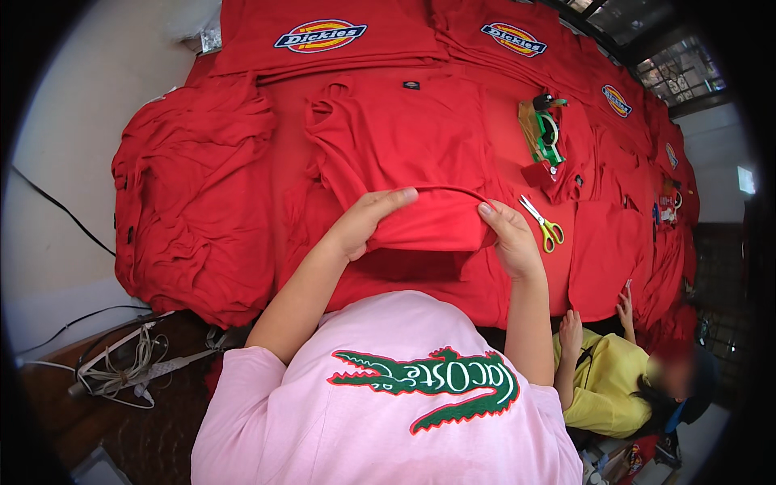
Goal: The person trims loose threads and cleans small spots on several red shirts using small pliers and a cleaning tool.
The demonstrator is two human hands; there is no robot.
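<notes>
A red shirt [396, 145] is spread in front of me, with a small dark label near its far end. My left hand [365, 220] grips its near edge, thumb lying on top and the other fingers hidden under the cloth. At the opposite end of that edge, my right hand [514, 236] pinches the fabric between thumb and fingers. The cloth between my hands is raised and bowed, its rim curving away from me. Yellow-handled scissors [543, 225] lie just right of my right hand, their blades pointing away.
A heap of red garments [194, 194] stands at the left. Folded red shirts with chest logos [347, 61] line the far side. A green tape dispenser [546, 133] rests beyond the scissors. Tangled cables [137, 360] hang lower left. A co-worker in yellow [602, 384] handles red cloth at right.
</notes>
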